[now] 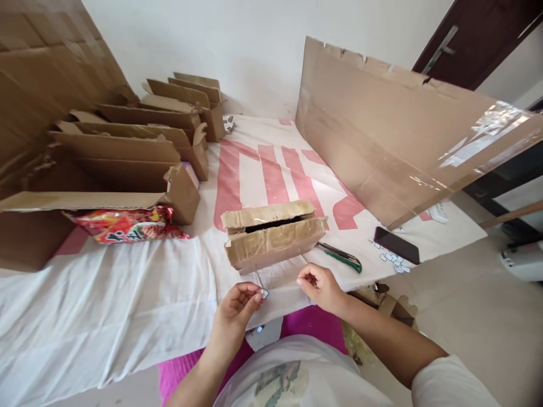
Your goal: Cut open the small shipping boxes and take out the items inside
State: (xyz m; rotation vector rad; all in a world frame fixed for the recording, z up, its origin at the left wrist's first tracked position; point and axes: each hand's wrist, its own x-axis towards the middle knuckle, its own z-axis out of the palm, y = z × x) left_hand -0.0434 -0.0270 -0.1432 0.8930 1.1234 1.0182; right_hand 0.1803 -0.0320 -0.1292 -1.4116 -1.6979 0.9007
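Note:
My left hand [240, 305] is over the table's front edge, pinching a small white label with a blue border [264, 294] between thumb and fingers. To its right, my right hand [320, 287] is closed in a pinch; whether anything lies in its fingertips is too small to tell. Just beyond both hands lies a small cardboard box [275, 243], its top showing a long dark gap between the flaps. A green box cutter [341, 257] rests beside the box's right end, near my right hand.
Several open cardboard boxes [182, 192] line the left side, with a red noodle packet [127, 224] against the nearest. A large cardboard panel [382, 135] stands at right. A dark phone [396, 245] lies by several blue-edged labels [394, 260]. A white cloth [169, 294] covers the table.

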